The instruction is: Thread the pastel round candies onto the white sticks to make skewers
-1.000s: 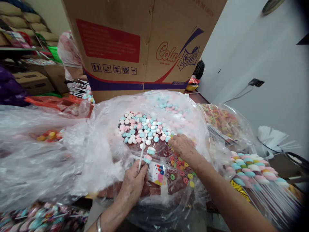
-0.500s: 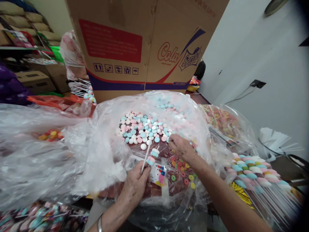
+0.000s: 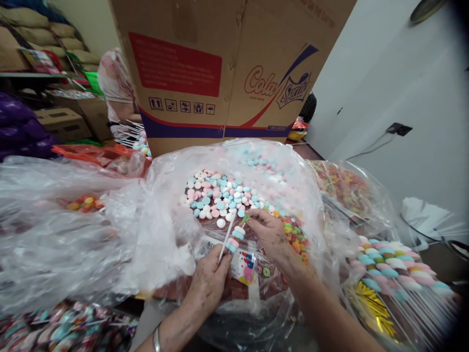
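Low in the middle, my left hand [image 3: 210,274] is closed round a white stick [image 3: 227,235] and a second stick that bears pink, blue and white candies [image 3: 234,238]. At the upper end of the candy stick, the fingertips of my right hand [image 3: 266,230] pinch a small green candy [image 3: 245,218]. Behind my hands, pink, blue and white round candies [image 3: 220,195] lie in an open clear plastic bag [image 3: 161,195]. Colourful ring candies [image 3: 295,234] show beside my right hand, partly hidden by it. A printed card [image 3: 245,266] lies below the candy stick.
A large cardboard box [image 3: 190,63] stands behind the bag. Finished candy sticks [image 3: 399,264] and gold ties [image 3: 373,308] lie at the right. Wrapped candies [image 3: 69,327] fill the lower left. A person [image 3: 117,88] is partly hidden by the box.
My right hand has moved left from the candy pile to the tip of the candy stick, with a green candy now in its fingers. The view has shifted slightly.
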{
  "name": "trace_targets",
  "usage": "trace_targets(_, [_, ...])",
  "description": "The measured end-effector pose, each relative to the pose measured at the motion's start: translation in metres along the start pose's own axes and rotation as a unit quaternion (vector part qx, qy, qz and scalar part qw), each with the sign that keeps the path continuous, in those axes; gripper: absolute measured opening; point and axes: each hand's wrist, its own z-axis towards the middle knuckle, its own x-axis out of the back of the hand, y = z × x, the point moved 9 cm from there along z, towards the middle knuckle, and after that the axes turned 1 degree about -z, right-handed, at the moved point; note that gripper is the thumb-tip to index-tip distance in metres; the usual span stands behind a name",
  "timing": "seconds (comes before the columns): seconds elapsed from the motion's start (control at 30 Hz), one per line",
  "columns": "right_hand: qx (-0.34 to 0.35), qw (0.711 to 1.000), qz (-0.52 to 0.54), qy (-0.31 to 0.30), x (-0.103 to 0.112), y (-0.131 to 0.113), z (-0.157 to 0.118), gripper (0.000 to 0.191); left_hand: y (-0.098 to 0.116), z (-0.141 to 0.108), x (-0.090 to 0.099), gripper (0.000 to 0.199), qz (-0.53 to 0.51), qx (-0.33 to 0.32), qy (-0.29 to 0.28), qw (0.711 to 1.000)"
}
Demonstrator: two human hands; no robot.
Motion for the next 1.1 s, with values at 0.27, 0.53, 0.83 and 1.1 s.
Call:
trace_targets(0.27, [0.116, 0.985, -0.125, 0.002, -0.004, -0.018, -0.014, 0.015, 0.004, -0.001, 0.002, 0.022, -0.002, -0.008, 0.006, 1.0])
trace_targets(0.53, [-0.019, 0.997, 0.075, 0.031, 0.004, 0.002, -0.009, 0.019, 0.008, -0.004, 0.001, 0.022, -0.009, -0.006, -0.009, 1.0])
trace_targets(0.83, [-0.019, 0.998, 0.056, 0.038, 0.009, 0.002, -0.004, 0.022, 0.006, -0.004, 0.002, 0.024, -0.028, 0.006, -0.006, 1.0])
trace_targets(1.1, [0.055, 0.969, -0.24, 0.018, 0.03, -0.024, 0.004, 0.012, -0.006, -0.002, 0.0, 0.022, -0.046, 0.01, 0.002, 0.999])
